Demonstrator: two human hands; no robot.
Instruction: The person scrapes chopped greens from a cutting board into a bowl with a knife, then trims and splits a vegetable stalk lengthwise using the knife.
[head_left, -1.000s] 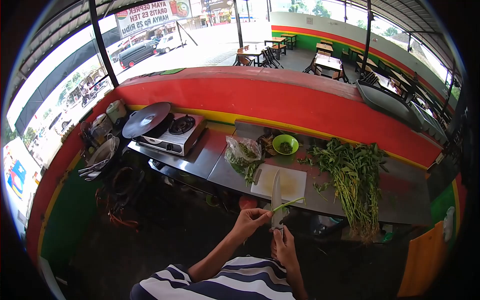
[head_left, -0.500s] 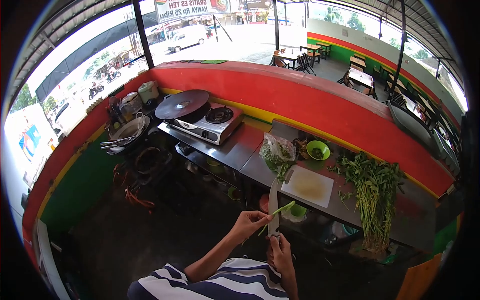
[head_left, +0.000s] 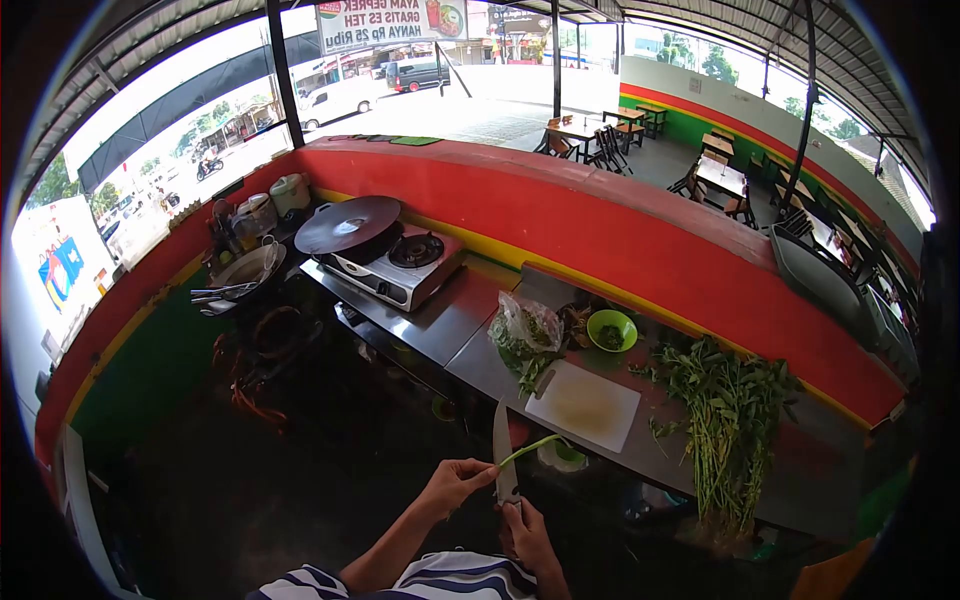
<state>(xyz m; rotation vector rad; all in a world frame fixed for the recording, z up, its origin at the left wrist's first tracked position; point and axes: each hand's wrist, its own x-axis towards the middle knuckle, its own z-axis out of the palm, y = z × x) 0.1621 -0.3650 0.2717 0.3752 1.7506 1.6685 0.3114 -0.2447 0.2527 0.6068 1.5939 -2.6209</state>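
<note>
My right hand (head_left: 529,528) is closed round the handle of a large kitchen knife (head_left: 503,440), its blade pointing up and away from me. A thin green vegetable stalk (head_left: 530,450) is pinched in my left hand (head_left: 455,487) and crosses the blade. Both hands are in front of my body, short of the counter's front edge. Beyond them on the counter lies a white cutting board (head_left: 584,405), bare but for a brownish stain. To its right is a big heap of leafy green stalks (head_left: 727,440).
A clear plastic bag of greens (head_left: 524,340) and a lime-green bowl (head_left: 611,331) with chopped greens stand behind the board. Farther left is a two-burner gas stove (head_left: 400,265) with a wide dark lid (head_left: 347,224). A red low wall (head_left: 520,210) runs behind the counter.
My hands, the knife and the stalk have shifted left and slightly down in view. The whole scene has shifted left too, as my head has turned. The stalk still crosses the blade.
</note>
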